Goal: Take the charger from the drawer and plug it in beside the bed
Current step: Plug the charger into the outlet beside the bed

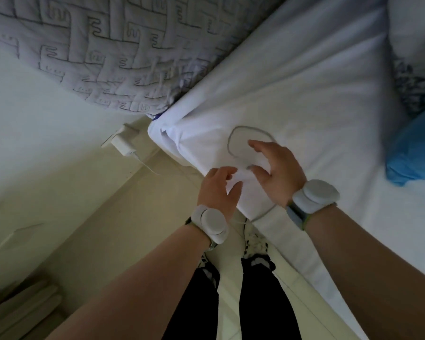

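Observation:
A white charger block (pixel 122 141) sits plugged into the wall socket low on the white wall, just left of the bed corner. Its thin white cable (pixel 232 136) runs down toward the floor, comes up over the mattress edge and lies in a loop on the white sheet (pixel 304 99). My right hand (pixel 275 170) hovers over the loop's near side with fingers spread, holding nothing. Beside the mattress edge my left hand (pixel 219 190) is also spread, fingertips near the sheet, empty.
A quilted headboard (pixel 96 57) rises behind the bed corner. A blue pillow (pixel 415 153) and a patterned one (pixel 417 87) lie at the right. Cream floor tiles (pixel 123 229) run between wall and bed. My legs and shoes stand below. A wooden furniture edge (pixel 17 312) shows bottom left.

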A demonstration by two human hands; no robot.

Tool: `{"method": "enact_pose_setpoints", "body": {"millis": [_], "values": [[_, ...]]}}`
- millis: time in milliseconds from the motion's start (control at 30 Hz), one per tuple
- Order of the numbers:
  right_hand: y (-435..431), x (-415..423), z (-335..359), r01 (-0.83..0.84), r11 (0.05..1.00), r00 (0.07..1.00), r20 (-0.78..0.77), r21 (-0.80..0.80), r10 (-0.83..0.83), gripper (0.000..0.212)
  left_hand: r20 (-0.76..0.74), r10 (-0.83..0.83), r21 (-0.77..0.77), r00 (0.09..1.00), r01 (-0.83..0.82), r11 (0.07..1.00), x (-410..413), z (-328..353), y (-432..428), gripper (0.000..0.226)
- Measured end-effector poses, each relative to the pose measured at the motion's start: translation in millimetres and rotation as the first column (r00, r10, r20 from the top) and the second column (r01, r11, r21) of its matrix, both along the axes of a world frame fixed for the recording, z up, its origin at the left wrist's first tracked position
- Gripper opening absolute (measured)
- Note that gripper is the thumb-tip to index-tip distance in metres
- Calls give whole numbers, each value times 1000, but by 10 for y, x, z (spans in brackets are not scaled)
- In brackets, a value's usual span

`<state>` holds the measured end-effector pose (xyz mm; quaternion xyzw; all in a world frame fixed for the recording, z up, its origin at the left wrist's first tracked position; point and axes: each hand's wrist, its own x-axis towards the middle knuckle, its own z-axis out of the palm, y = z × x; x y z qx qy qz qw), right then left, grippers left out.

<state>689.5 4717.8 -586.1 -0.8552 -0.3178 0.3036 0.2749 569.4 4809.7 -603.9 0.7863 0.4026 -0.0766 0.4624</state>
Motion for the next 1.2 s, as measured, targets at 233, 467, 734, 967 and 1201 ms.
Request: {"method": "enact_pose_setpoints", "body": {"millis": [233, 467, 734, 967, 1201], "values": [[-384, -51, -183, 219, 918, 975, 110, -331, -193, 39, -99, 231, -17, 968, -234, 972, 121, 24, 25, 26], [-370, 17, -237, 257, 920, 964, 11, -297, -266, 20, -209, 93, 308, 974, -24, 951, 260, -25, 326, 47], [-174, 464, -178, 424, 906, 906, 33, -14, -423, 16, -366, -49, 176, 929, 120, 977, 371, -14, 588, 13], [-86, 805, -189, 605, 795, 795, 33, 36, -606, 35, -77, 84, 48, 994, -80, 996, 758, 201, 389, 21], [-168, 575, -203, 362, 927, 928, -61, -100, -369, 50, -183, 52, -60, 982, -64, 996, 537, 143, 316, 40]]}}
